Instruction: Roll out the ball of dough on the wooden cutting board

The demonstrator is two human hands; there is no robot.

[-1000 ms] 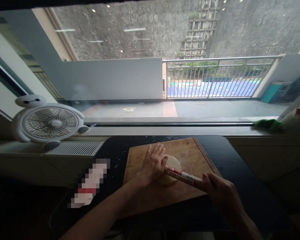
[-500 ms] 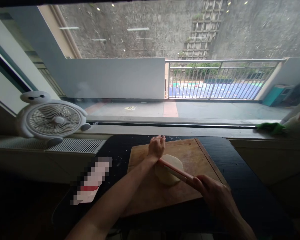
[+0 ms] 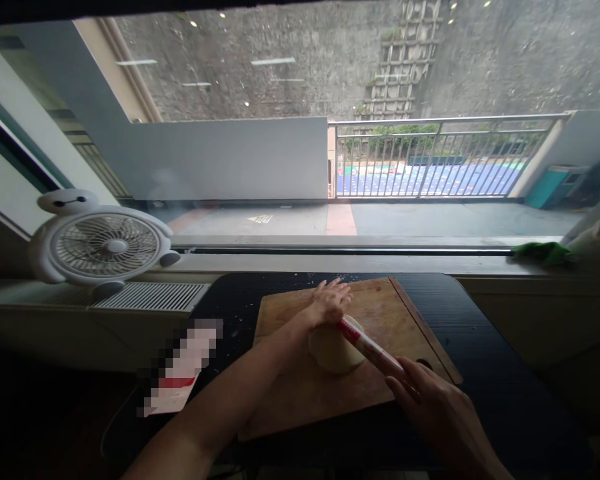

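Observation:
A round, flat piece of pale dough (image 3: pixel 335 353) lies on a wooden cutting board (image 3: pixel 290 400). Across its upper right part slants a rolling pin (image 3: pixel 373 348) with red-and-white print. My right hand (image 3: pixel 427 393) is wrapped round the near end of the pin. At the far end, my left hand (image 3: pixel 331 300) lies palm down with its fingers stretched forward and apart. It covers the pin's tip and the dough's far edge; how firmly it touches the pin cannot be seen.
The board rests on a black table (image 3: pixel 500 400) dusted with white specks. A pale, blurred-out item (image 3: pixel 185 373) lies at the table's left. On the left ledge stands a white fan (image 3: pixel 105 243). A green cloth (image 3: pixel 545 253) lies on the window sill (image 3: pixel 380 264) at right.
My left hand has slid right over the pin's far end, and its curled fingers have spread out. The pin has turned about its length, showing its red print. My right hand has moved slightly nearer.

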